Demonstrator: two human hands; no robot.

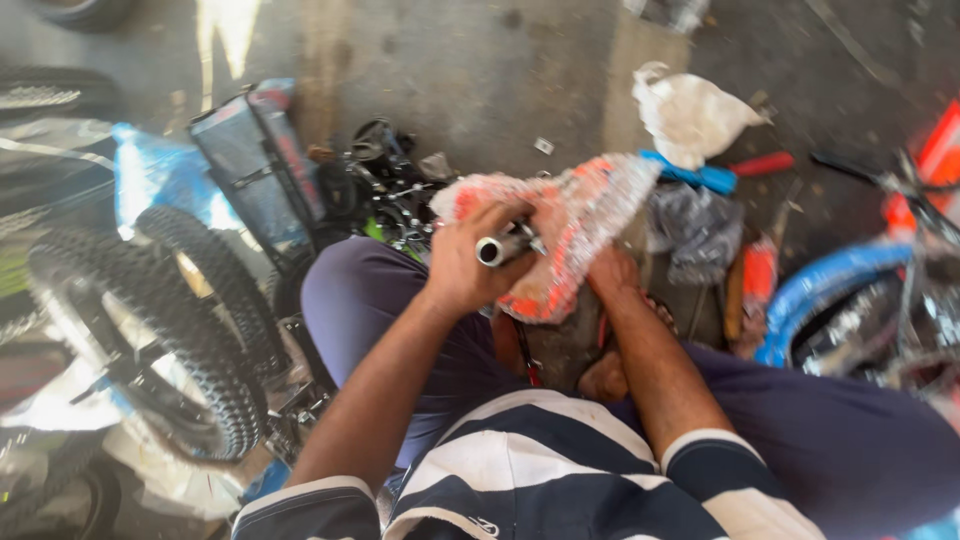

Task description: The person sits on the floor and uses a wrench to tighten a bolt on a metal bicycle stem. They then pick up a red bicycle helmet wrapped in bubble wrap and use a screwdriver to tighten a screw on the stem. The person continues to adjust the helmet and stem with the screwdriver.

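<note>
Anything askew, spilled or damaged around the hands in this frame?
Nothing looks damaged. The left hand grips a metal tube wrapped in orange-and-clear plastic; the right hand is under it. Loose parts and tools lie scattered over the concrete floor.

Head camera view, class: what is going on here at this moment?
A person in a striped shirt sits low on a concrete floor. The left hand grips a short metal tube, while the right hand holds orange-and-white bubble wrap around it. A knobby bicycle wheel lies on the person's left.
</note>
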